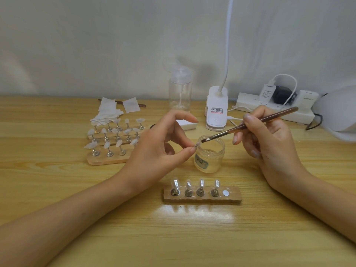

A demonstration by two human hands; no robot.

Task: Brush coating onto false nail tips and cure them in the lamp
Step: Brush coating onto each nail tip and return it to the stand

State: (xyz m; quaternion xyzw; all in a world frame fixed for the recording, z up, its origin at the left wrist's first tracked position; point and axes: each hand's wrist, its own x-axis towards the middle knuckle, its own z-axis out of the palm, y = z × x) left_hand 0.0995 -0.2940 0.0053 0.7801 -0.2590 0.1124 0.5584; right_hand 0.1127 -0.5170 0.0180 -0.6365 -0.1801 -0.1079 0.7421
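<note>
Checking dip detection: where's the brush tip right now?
Head view: the brush tip sits at the left rim of the open jar, mid-table, beside the nail tip pinched by the left hand; the right hand holds the handle.

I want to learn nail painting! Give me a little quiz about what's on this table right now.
1. True or false: the right hand holds the thin brown-handled brush.
2. How many shiny nail tips stand on the near wooden strip? A) two B) four C) six
3. Fill in: the left hand pinches a small pale ____ beside the clear round plastic jar.
Key: 1 true; 2 B; 3 nail tip.
</note>
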